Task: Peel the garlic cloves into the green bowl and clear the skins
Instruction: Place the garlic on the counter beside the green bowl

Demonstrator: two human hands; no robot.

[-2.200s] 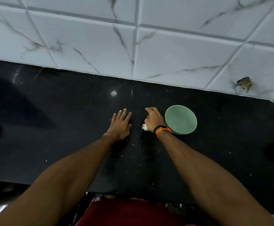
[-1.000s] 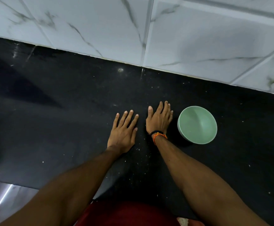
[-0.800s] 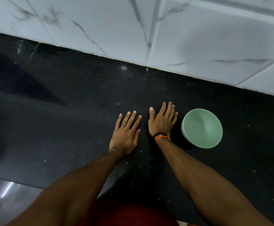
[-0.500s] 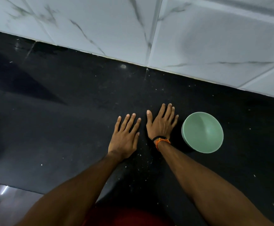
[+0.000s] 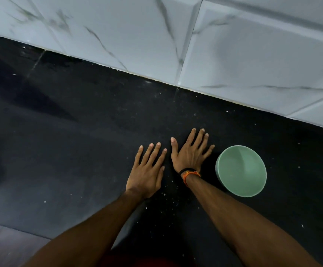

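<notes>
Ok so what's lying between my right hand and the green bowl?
Nothing: in the head view, only a bare strip of black countertop separates the right hand from the green bowl.

The dark speckled stone counter [image 5: 80,151] lies open from 7 to 11 o'clock of the hands. At 3 o'clock the round pale green bowl [image 5: 241,171] stands near the right hand [image 5: 190,153]. The white marble-veined tiled wall [image 5: 176,35] closes 12 o'clock.

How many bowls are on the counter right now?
1. The green bowl sits on the black counter, just right of the right hand. Others may lie outside the view.
</notes>
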